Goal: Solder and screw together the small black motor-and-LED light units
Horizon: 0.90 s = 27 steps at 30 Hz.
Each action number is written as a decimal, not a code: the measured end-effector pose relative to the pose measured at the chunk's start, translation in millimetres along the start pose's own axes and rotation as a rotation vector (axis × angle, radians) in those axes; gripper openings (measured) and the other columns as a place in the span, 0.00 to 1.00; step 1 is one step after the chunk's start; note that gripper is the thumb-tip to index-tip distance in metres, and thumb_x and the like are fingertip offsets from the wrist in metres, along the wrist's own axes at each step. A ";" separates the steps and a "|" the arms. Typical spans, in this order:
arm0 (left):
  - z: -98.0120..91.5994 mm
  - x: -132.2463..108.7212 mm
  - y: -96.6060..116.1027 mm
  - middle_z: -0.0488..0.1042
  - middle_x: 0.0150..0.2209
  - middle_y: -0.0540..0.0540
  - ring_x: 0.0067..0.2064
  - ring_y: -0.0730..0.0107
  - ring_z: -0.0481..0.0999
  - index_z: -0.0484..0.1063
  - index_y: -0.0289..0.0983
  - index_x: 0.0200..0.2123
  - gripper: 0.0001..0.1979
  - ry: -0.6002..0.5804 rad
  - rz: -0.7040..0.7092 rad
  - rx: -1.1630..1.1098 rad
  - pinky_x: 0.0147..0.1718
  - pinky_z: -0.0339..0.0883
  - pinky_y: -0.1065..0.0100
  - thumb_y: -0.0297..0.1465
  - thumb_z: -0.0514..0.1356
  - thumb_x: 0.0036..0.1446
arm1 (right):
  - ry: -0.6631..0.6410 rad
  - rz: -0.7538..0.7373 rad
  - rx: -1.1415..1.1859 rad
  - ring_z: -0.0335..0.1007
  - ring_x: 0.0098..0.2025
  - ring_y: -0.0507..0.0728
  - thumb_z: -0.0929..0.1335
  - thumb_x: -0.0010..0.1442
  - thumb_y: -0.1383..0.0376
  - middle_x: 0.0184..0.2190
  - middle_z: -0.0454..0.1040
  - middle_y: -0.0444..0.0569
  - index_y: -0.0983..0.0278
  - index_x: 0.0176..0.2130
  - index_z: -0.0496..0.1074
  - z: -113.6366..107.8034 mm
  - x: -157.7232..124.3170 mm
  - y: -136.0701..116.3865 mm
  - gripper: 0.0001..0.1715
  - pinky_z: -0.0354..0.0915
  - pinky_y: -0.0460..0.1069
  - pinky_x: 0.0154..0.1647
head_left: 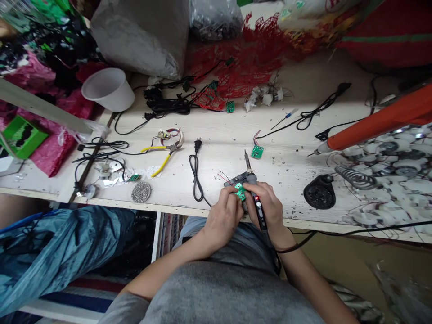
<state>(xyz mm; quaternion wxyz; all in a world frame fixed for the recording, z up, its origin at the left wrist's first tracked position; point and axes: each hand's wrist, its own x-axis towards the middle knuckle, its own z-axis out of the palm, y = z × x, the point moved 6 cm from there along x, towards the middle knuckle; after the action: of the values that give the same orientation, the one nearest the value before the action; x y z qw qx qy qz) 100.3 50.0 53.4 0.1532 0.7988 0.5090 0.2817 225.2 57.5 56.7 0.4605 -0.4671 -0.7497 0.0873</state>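
Note:
Close to the table's front edge, my left hand (222, 216) is closed on a small green circuit board (240, 191) with thin red and black wires. My right hand (270, 204) holds a black soldering iron (259, 210) with a lit red light, its tip pointing away from me. The right fingertips also reach the board's edge; whether they grip it I cannot tell. A dark flat bar (234, 179) lies just behind the board, partly hidden by my hands. Beyond the iron's tip rests another green circuit board (257, 151) with a cable attached.
Left of my hands are a coiled plug cord (195, 175), yellow-handled pliers (164, 157) and a round tin of metallic mesh (141, 192). To the right sit a black holder (320, 191), a coil spring (356, 177), an orange electric screwdriver (378, 119) and many white motors. A white bucket (110, 90) stands back left.

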 end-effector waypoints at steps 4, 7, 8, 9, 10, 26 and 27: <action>2.0 -0.1 -1.4 0.71 0.44 0.41 0.47 0.64 0.77 0.64 0.38 0.39 0.02 -0.023 -0.011 -0.010 0.40 0.79 0.67 0.27 0.54 0.66 | -0.002 -0.008 0.001 0.75 0.43 0.58 0.67 0.66 0.72 0.43 0.78 0.49 0.57 0.56 0.65 -8.4 3.8 -3.8 0.21 0.73 0.54 0.43; 0.7 0.3 -1.8 0.71 0.45 0.41 0.47 0.65 0.77 0.64 0.38 0.39 0.02 -0.014 -0.010 -0.011 0.41 0.79 0.67 0.26 0.53 0.66 | 0.014 0.005 -0.009 0.75 0.43 0.58 0.68 0.65 0.71 0.43 0.78 0.51 0.58 0.57 0.67 -26.3 2.5 -9.3 0.21 0.73 0.55 0.43; 0.0 0.5 -1.8 0.70 0.45 0.41 0.47 0.65 0.77 0.64 0.38 0.38 0.03 -0.014 -0.007 -0.012 0.41 0.79 0.67 0.26 0.53 0.66 | 0.016 0.019 0.000 0.75 0.42 0.58 0.68 0.66 0.70 0.42 0.78 0.51 0.58 0.57 0.68 -33.8 0.6 -11.3 0.21 0.73 0.55 0.42; -0.5 0.7 -1.7 0.70 0.45 0.41 0.47 0.65 0.77 0.64 0.38 0.38 0.03 -0.019 -0.002 -0.015 0.41 0.79 0.67 0.26 0.53 0.66 | 0.017 0.043 0.020 0.75 0.40 0.58 0.67 0.66 0.70 0.40 0.78 0.51 0.58 0.57 0.69 -41.5 -2.1 -13.2 0.21 0.73 0.55 0.41; -0.7 1.0 -1.5 0.70 0.45 0.41 0.47 0.65 0.77 0.63 0.38 0.38 0.03 -0.028 0.003 -0.021 0.40 0.78 0.66 0.25 0.53 0.66 | 0.013 0.072 0.049 0.75 0.39 0.58 0.66 0.67 0.69 0.39 0.77 0.51 0.59 0.58 0.69 -48.9 -5.3 -15.0 0.21 0.72 0.55 0.40; -2.7 4.3 -2.2 0.69 0.44 0.43 0.47 0.64 0.76 0.62 0.40 0.37 0.06 -0.019 -0.007 -0.055 0.40 0.78 0.66 0.24 0.56 0.63 | -0.084 0.037 0.191 0.72 0.28 0.54 0.65 0.62 0.76 0.29 0.76 0.48 0.65 0.52 0.74 -75.7 -27.0 -48.1 0.21 0.72 0.52 0.30; -2.7 4.2 -2.4 0.69 0.44 0.43 0.47 0.64 0.76 0.62 0.40 0.37 0.05 -0.023 -0.007 -0.068 0.40 0.78 0.66 0.24 0.56 0.63 | -0.081 0.034 0.195 0.72 0.27 0.54 0.65 0.62 0.76 0.28 0.76 0.48 0.65 0.52 0.74 -74.3 -27.5 -48.1 0.21 0.72 0.52 0.30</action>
<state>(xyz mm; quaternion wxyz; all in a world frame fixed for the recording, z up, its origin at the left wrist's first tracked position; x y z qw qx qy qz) 98.2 54.7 55.5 0.1872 0.7945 0.5001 0.2892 256.6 -12.6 108.6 0.4715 -0.4287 -0.7477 0.1866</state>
